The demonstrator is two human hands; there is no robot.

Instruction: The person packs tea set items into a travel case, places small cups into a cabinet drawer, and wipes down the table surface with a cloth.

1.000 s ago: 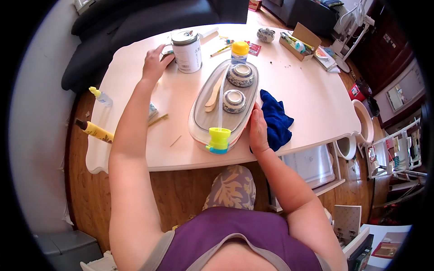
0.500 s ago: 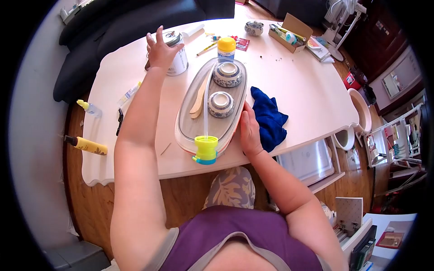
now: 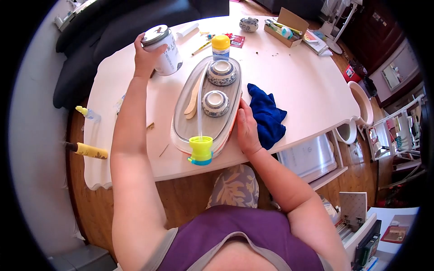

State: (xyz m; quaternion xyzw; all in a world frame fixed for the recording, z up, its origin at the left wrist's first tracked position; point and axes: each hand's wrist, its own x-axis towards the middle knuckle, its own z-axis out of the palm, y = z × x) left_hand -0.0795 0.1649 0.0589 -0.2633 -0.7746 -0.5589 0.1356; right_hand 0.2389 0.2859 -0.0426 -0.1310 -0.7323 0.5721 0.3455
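Observation:
My left hand (image 3: 145,58) is wrapped around a white canister (image 3: 169,58) with dark lettering and a metal-rimmed lid. The canister leans a little at the back left of the table. With fingers stretched flat, my right hand (image 3: 247,129) rests along the right side of an oval tray-like container (image 3: 181,122). On its clear grey top are two upside-down patterned bowls (image 3: 215,104) and a light wooden utensil (image 3: 193,100). A clear straw runs to a yellow-green cup lid (image 3: 200,147) with a blue edge at the near end.
A blue cloth (image 3: 267,117) lies right of my right hand. Behind the container stands a yellow-capped jar (image 3: 221,47). Farther back are a patterned pot (image 3: 249,25) and an open cardboard box (image 3: 282,35). Bottles, including a yellow one (image 3: 91,151), line the left edge. A drawer (image 3: 312,160) juts out.
My left hand has closed around the canister, which now tilts and sits slightly farther left. My right hand stays beside the container. The whole view has shifted slightly.

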